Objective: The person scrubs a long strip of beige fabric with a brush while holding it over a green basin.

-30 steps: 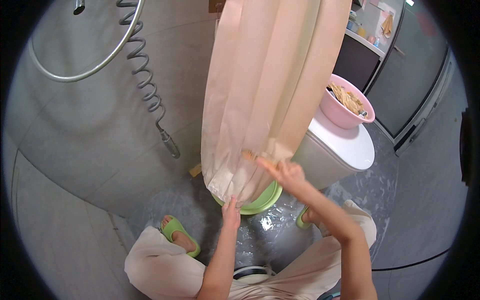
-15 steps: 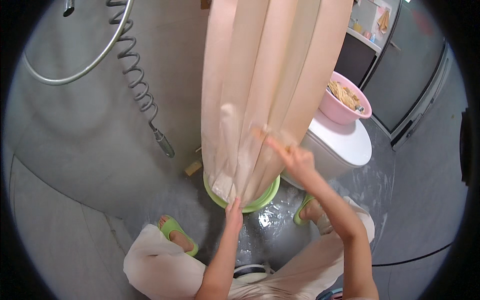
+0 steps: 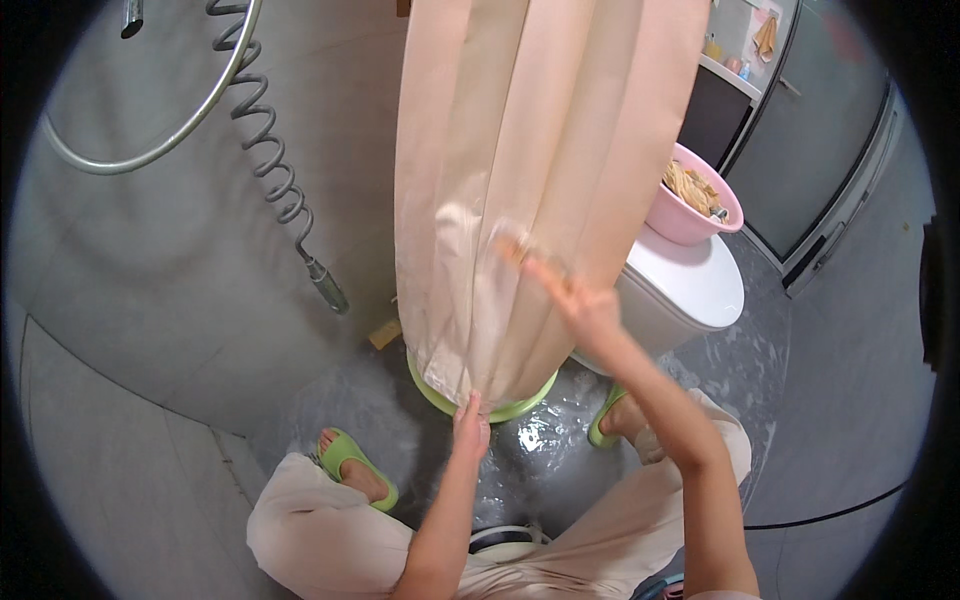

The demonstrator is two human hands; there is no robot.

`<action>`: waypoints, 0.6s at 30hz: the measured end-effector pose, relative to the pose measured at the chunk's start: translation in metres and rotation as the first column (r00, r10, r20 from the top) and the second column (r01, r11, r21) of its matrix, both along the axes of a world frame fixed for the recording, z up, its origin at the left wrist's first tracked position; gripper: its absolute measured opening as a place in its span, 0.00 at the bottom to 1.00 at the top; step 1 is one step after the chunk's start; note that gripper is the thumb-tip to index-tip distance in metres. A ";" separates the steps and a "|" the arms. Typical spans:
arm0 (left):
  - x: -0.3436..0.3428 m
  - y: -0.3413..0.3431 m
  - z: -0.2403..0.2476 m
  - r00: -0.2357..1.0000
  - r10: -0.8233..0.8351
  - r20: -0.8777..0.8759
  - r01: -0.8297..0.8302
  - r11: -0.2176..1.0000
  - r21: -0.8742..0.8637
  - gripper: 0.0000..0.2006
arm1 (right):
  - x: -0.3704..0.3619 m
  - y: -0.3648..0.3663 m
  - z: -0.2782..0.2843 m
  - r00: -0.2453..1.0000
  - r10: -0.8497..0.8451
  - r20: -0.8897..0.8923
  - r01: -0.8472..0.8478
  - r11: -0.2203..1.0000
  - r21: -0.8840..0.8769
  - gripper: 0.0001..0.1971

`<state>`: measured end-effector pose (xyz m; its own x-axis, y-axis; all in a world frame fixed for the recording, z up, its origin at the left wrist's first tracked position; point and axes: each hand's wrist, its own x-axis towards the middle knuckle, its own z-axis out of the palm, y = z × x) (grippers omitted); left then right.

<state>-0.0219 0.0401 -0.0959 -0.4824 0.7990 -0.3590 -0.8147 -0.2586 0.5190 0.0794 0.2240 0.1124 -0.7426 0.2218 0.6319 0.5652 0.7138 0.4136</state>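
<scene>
A long pale pink curtain point(image 3: 560, 120) hangs in folds in front of me, its lower end inside a green basin point(image 3: 520, 405) on the floor. My left hand point(image 3: 471, 428) pinches the curtain's bottom edge at the basin's near rim. That part of the cloth looks wet and shiny. My right hand point(image 3: 590, 308) is closed round the handle of a brush point(image 3: 512, 250), wooden in colour, which lies against the middle of the curtain. Motion blurs the hand and the brush, and the bristles are hidden. The cloth covers most of the basin.
A white toilet point(image 3: 690, 280) stands at the right, bearing a pink basin point(image 3: 690, 215) of yellowish cloth. A coiled hose point(image 3: 268, 130) hangs at the left wall. Beside the green basin lies a small yellowish block point(image 3: 384, 334). The grey floor point(image 3: 560, 470) is wet, and a glass door point(image 3: 810, 130) is far right.
My right hand and the brush have moved slightly up and to the left over the curtain. The curtain has shifted a little; my left hand keeps its grip at the bottom edge.
</scene>
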 end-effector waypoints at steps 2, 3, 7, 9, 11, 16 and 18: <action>0.003 0.003 0.011 0.999 0.003 0.044 -0.003 1.000 0.004 0.18 | 0.008 -0.025 -0.067 0.991 0.049 0.127 -0.032 0.990 -0.139 0.40; 0.003 0.005 0.018 0.998 -0.019 0.058 0.018 1.000 0.026 0.18 | 0.014 -0.047 -0.087 0.985 0.053 0.164 0.003 0.946 -0.324 0.39; -0.012 -0.001 -0.042 0.994 -0.060 0.090 0.061 0.998 -0.007 0.22 | 0.023 -0.114 -0.141 0.969 0.140 0.202 0.021 0.770 -0.637 0.38; -0.004 -0.001 -0.034 0.991 -0.075 0.114 0.081 0.996 -0.047 0.25 | 0.029 -0.121 -0.137 0.948 0.188 0.257 -0.011 0.826 -0.564 0.38; 0.002 -0.001 -0.009 0.990 -0.105 0.091 0.095 0.989 0.110 0.27 | 0.027 -0.091 -0.119 0.962 0.201 0.185 -0.066 0.828 -0.557 0.38; -0.007 0.006 0.009 0.987 -0.104 0.120 0.085 0.984 0.155 0.28 | 0.014 -0.056 -0.097 0.999 0.010 0.050 0.009 0.926 -0.378 0.37; -0.006 0.009 0.017 0.985 -0.059 0.164 0.033 0.988 0.153 0.26 | 0.014 -0.078 -0.114 0.999 -0.033 0.043 0.050 0.874 -0.483 0.35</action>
<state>-0.0281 0.0495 -0.0791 -0.3872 0.8696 -0.3062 -0.8995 -0.2833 0.3327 0.0931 0.1457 -0.0020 -0.7440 0.5245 0.4140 0.5910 0.8056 0.0413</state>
